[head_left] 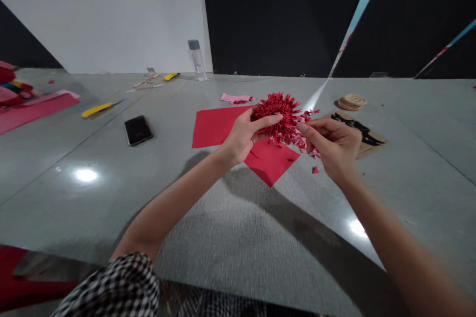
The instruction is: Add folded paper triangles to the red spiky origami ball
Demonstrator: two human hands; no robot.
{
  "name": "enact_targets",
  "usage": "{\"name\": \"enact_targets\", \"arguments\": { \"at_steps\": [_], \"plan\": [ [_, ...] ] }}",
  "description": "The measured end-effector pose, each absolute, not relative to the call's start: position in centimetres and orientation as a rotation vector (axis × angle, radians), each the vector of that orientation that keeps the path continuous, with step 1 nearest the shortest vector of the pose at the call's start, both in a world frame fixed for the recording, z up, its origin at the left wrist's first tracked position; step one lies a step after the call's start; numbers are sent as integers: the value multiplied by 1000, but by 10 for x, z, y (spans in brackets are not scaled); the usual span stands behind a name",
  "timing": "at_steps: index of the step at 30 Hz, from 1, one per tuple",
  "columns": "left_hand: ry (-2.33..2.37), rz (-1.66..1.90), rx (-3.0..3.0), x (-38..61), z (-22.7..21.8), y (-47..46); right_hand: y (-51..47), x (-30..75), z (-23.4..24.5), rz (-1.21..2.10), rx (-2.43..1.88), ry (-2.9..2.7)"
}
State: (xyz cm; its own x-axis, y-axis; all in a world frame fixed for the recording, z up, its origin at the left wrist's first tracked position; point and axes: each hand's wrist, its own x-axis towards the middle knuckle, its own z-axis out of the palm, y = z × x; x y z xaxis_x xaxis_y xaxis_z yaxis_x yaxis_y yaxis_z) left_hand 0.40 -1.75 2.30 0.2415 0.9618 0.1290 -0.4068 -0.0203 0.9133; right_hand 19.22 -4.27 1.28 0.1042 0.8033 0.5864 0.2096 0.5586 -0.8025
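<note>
My left hand (247,133) grips a round spiky red paper model (279,111) made of many small folded pieces, held just above the grey table (186,198). My right hand (332,143) is closed beside it, its fingers pinched at the model's lower right edge, where small pink and red folded pieces (303,139) hang or lie. Whether the pinch holds one of those pieces is unclear. Two red paper sheets (273,158) lie flat under the hands.
A black phone (137,130) lies left of the red sheets. Beyond it are yellow cutters (97,109), a clear bottle (197,61) and pink scraps (236,98). Right of the hands sit a brown card with black shapes (366,134) and a round wooden stack (351,102). Pink sheets (33,109) at far left.
</note>
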Motion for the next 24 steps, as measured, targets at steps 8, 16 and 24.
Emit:
{"name": "enact_targets", "arguments": {
  "at_steps": [8,16,24],
  "plan": [
    [656,1236,1070,5,25,-18,-43,191,9,316,-979,-1473],
    [686,1257,1050,6,23,-18,-20,197,-7,658,-833,-1446],
    [661,1198,1059,6,22,-17,-22,203,-5,616,-873,-1447]
  ]
}}
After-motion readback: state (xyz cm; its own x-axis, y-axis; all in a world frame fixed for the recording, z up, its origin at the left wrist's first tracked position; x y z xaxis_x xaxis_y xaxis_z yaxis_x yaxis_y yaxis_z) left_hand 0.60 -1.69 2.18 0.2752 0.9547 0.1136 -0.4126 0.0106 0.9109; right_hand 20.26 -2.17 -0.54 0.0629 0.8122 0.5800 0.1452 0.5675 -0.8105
